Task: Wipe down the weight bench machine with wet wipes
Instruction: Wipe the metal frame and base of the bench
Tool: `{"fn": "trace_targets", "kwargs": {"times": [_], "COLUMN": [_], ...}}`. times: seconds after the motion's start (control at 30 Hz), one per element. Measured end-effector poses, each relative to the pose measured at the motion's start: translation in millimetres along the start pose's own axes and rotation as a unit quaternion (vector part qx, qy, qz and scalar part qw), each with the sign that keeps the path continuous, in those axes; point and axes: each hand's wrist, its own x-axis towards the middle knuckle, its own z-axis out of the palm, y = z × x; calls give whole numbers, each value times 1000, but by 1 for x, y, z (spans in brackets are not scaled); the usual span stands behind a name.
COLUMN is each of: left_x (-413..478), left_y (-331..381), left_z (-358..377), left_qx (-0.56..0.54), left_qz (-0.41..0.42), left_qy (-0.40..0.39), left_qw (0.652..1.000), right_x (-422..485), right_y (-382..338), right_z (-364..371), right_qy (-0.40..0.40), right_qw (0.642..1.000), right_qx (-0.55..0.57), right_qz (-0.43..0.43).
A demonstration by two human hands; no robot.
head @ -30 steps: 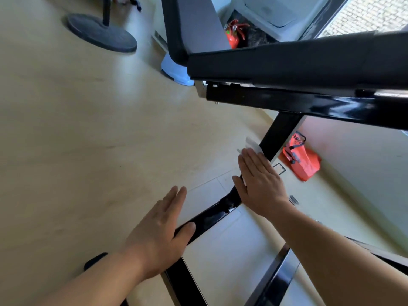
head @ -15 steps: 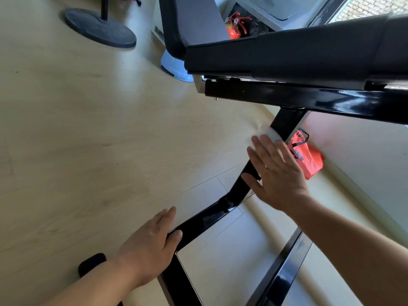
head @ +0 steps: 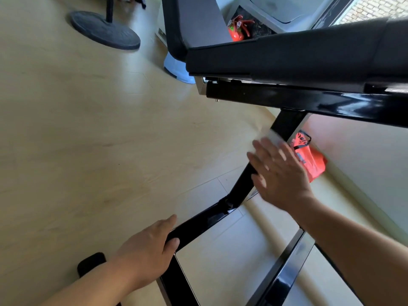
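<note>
Your right hand (head: 280, 173), blurred at centre right, lies flat with fingers straight, pressing a white wet wipe (head: 273, 135) against the weight bench's slanted black leg (head: 286, 123). Your left hand (head: 145, 250), lower centre, grips the lower frame bar (head: 198, 226), thumb hooked over it.

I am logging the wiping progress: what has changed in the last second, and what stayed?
The right hand, flat on the wet wipe, slid up the slanted post toward the upper rail. Nothing was taken or let go. The left hand still holds the lower bar; the orange bag did not move.
</note>
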Motion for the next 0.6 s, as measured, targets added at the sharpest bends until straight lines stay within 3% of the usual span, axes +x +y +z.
{"fn": "trace_targets", "kwargs": {"times": [0.17, 0.3, 0.43, 0.6], "left_x": [-1, 0, 1, 3], "left_y": [10, 15, 15, 7], "left_z": [0, -1, -2, 2], "left_qx": [-8, -20, -14, -12], "left_qz": [2, 5, 3, 6], "left_qy": [14, 9, 0, -2], "left_qw": [1000, 1000, 1000, 1000], "right_x": [39, 21, -15, 21], "right_y": [51, 29, -8, 23], "right_z": [-22, -8, 18, -3], "right_qy": [52, 49, 16, 38], "right_qw": [997, 998, 1000, 999], "right_qx": [-54, -15, -3, -29], "right_qz": [34, 47, -2, 17]}}
